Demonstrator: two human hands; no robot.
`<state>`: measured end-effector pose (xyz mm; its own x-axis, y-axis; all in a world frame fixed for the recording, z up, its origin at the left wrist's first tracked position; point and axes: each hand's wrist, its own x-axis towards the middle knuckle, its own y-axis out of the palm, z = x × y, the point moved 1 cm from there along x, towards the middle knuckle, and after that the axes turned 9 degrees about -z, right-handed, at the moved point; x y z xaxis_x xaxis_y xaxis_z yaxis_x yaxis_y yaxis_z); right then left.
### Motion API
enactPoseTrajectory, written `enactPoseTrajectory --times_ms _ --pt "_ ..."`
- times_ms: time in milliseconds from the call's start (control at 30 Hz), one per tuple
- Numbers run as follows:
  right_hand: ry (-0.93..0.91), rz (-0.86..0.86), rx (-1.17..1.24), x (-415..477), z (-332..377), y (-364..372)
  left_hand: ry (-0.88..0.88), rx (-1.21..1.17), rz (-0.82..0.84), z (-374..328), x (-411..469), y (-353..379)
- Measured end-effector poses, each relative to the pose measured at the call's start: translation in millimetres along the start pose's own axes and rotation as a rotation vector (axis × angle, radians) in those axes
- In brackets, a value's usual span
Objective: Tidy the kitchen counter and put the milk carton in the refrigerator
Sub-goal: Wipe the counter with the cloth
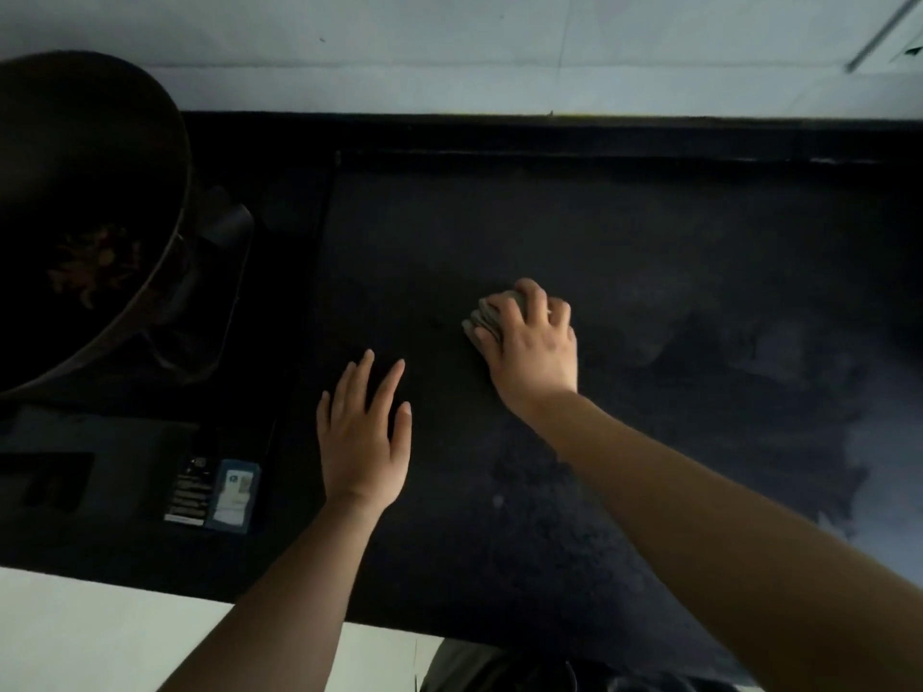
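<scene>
At the far left stands a big dark wok (85, 212). It sits on a black cooker (150, 442), and some brownish food scraps lie at its bottom. A short dark handle (227, 224) sticks out from its right side. On the near part of the cooker there is a small label (215, 491) with white and blue print; the words are too small to read.

To the right of the cooker, the dark table (624, 232) fills most of the view. Its surface is black and looks dull, with paler, greyish patches on the right side.

The left hand (362, 437) lies flat on the table, palm down, near the front edge and just right of the cooker. Its grip is wide: the fingers are stretched and a little spread, and they hold nothing.

Further right and a bit farther from the person, the right hand (532, 342) presses on a small greyish cloth (492, 314). Here the grip is narrow, the fingers curled over the folded cloth and holding it against the table. The cloth shows only at the left and far side of the hand; the rest is hidden under the palm.

Behind the table runs a pale wall (449, 52). At the near left corner a white surface (100, 636) shows below the table edge.

The milk carton and the refrigerator are not in this view.
</scene>
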<state>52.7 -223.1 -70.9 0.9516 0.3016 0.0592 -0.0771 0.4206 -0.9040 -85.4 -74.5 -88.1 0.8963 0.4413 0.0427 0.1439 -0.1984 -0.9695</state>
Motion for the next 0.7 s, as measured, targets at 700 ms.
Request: enactPoseTrajectory --times_ms 700 --pt "-0.069 -0.006 -0.022 -24.7 -7.2 -3.6 -0.001 0.011 0.007 1.7 -0.9 2.6"
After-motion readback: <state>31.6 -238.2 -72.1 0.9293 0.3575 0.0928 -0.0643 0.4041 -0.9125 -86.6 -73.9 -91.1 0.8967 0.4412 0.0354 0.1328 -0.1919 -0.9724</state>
